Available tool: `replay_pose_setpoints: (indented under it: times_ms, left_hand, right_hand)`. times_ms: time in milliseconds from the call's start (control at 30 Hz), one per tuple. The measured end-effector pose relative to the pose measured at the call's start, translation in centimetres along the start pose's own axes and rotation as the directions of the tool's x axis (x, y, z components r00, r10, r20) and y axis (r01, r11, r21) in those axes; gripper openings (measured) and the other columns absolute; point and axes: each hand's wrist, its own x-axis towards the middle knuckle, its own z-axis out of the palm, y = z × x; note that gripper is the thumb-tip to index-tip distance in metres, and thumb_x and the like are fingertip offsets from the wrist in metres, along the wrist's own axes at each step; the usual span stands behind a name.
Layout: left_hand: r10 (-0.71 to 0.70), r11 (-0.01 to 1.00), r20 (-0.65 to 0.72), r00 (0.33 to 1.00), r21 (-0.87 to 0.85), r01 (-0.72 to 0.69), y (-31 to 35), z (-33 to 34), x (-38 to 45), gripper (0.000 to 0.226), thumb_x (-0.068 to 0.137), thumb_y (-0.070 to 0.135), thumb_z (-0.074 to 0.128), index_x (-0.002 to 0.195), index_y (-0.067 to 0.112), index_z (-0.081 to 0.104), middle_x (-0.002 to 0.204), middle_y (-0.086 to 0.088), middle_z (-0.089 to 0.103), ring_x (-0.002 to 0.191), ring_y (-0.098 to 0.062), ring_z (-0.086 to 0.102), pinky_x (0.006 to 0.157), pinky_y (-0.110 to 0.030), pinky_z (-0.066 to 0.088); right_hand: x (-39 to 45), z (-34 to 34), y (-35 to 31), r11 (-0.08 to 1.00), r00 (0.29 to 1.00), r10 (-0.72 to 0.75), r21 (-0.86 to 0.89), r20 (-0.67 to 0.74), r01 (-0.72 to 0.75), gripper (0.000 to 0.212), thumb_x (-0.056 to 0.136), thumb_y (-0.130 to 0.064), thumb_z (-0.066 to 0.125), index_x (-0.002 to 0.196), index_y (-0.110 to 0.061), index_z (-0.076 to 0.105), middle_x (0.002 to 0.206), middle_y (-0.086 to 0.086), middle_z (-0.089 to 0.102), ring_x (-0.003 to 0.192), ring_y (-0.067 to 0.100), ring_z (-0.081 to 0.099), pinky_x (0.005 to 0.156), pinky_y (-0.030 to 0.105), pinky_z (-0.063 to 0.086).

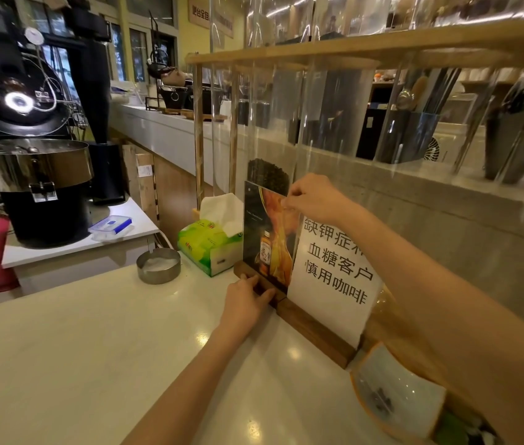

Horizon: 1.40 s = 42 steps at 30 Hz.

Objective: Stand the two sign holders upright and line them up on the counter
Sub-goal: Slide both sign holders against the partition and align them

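Right now both sign holders stand upright on the white desk [93,348], wooden bases end to end: the left hand [248,298] has its grip pinched on the wooden base of the drink-advert sign holder [265,239], while the right hand [313,197] pinches that holder's top corner. Just right of the left grip stands the white paper-notice sign holder [334,274]. Left of it sit a green tissue box [207,245] and a metal ashtray [158,266].

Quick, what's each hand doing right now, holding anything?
Left hand: closed on the wooden base of the drink-poster sign holder.
Right hand: pinching the top edge of that same sign holder.
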Motion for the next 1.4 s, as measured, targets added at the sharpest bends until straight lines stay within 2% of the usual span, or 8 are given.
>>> replay_pose_setpoints:
  times_ms: [100,233,400,500,633,833,1133,1400]
  left_hand:
    - [-0.005,1.000,0.010,1.000,0.010,0.005,0.0,-0.1,-0.1,0.034,0.083,0.029,0.056,0.108,0.006,0.059,0.117,-0.022,0.056,0.114,-0.032,0.049,0.088,-0.036,0.042]
    - [0.025,0.998,0.067,0.997,0.062,-0.030,0.5,-0.3,-0.3,0.022,0.086,0.030,0.049,0.090,0.011,0.061,0.093,-0.012,0.057,0.084,-0.021,0.052,0.073,-0.033,0.044]
    - [0.106,0.988,0.099,0.989,0.098,-0.116,1.3,0.2,-1.7,0.024,0.089,0.026,0.045,0.091,0.013,0.065,0.089,-0.004,0.053,0.086,-0.019,0.050,0.072,-0.025,0.036]
    - [0.214,0.966,0.106,0.971,0.124,-0.226,1.4,0.6,-2.7,0.022,0.085,0.022,0.050,0.099,0.018,0.067,0.101,-0.003,0.056,0.092,-0.016,0.050,0.077,-0.022,0.039]
    - [0.297,0.929,0.133,0.945,0.189,-0.319,1.7,1.1,-3.7,0.026,0.084,0.016,0.051,0.107,0.018,0.064,0.120,-0.003,0.058,0.112,-0.018,0.049,0.092,-0.026,0.039]
    - [0.334,0.904,0.097,0.938,0.250,-0.348,1.8,1.6,-4.7,0.028,0.085,0.015,0.049,0.110,0.020,0.062,0.124,-0.003,0.058,0.115,-0.020,0.049,0.090,-0.027,0.041]
    - [0.364,0.884,0.126,0.923,0.265,-0.385,1.6,1.5,-4.2,0.031,0.085,0.018,0.051,0.114,0.019,0.059,0.126,-0.004,0.058,0.117,-0.021,0.049,0.094,-0.028,0.038]
    - [0.348,0.887,0.131,0.928,0.275,-0.371,1.2,1.6,-3.7,0.031,0.084,0.021,0.052,0.114,0.021,0.060,0.125,-0.003,0.059,0.117,-0.021,0.047,0.092,-0.031,0.040]
  right_hand:
    - [0.0,0.1,0.0,1.000,1.000,0.006,-0.004,-0.009,-0.006,0.028,0.086,-0.017,0.055,0.059,-0.019,0.053,0.061,-0.003,0.051,0.055,0.007,0.047,0.047,0.017,0.032]
    - [0.0,0.0,-0.3,0.998,1.000,0.013,-0.062,0.002,-0.013,0.027,0.086,-0.020,0.054,0.061,-0.011,0.057,0.057,-0.001,0.048,0.051,0.010,0.045,0.046,0.020,0.034]
    - [-0.9,-0.6,-0.7,0.903,0.998,-0.056,-0.427,-0.012,0.045,0.047,0.087,-0.043,0.046,0.051,-0.014,0.043,0.051,-0.001,0.044,0.048,0.016,0.046,0.044,0.026,0.030]
    - [-2.2,-2.0,-0.6,0.948,0.998,-0.047,-0.317,-0.052,0.028,0.047,0.085,-0.049,0.048,0.061,-0.008,0.055,0.051,0.002,0.049,0.045,0.015,0.046,0.043,0.025,0.034]
    - [-4.9,-3.7,0.4,0.982,0.996,0.007,-0.189,-0.084,-0.023,0.029,0.088,-0.025,0.052,0.072,-0.003,0.062,0.068,0.013,0.065,0.055,0.018,0.057,0.050,0.028,0.044]
    - [-7.0,-2.7,0.8,0.988,0.992,-0.002,-0.155,-0.123,-0.017,0.018,0.080,-0.016,0.065,0.092,-0.003,0.067,0.088,0.012,0.071,0.069,0.015,0.063,0.053,0.017,0.048]
    - [-7.1,-2.2,1.1,0.988,0.981,-0.009,-0.155,-0.195,-0.022,0.016,0.081,-0.012,0.063,0.091,-0.001,0.067,0.089,0.016,0.072,0.063,0.014,0.059,0.049,0.015,0.044]
    - [-6.8,-2.2,1.4,0.990,0.978,-0.003,-0.136,-0.206,-0.026,0.016,0.079,-0.012,0.066,0.090,-0.001,0.068,0.089,0.015,0.072,0.055,0.003,0.052,0.047,0.012,0.039]
